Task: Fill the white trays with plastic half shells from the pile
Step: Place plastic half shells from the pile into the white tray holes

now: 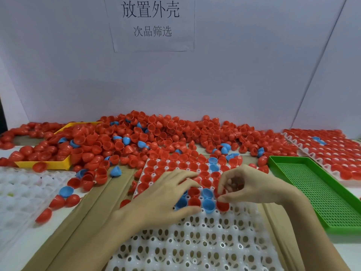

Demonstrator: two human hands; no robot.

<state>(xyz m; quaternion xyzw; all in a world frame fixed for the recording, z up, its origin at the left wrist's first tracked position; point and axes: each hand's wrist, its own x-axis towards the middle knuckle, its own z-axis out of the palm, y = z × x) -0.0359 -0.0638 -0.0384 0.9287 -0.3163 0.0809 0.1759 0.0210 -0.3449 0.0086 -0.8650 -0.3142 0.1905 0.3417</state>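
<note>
My right hand [248,184] pinches a red shell [220,192] just above the tray [195,241]; empty cups lie nearer me; left hand [166,194] rests flat.

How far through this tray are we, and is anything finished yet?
Done: the far right tray looks full. In hand: the middle tray has its far rows filled; the right hand pinches a red shell there, the left hand resting alongside. Left: its near rows, the left tray, and a large pile.
</note>
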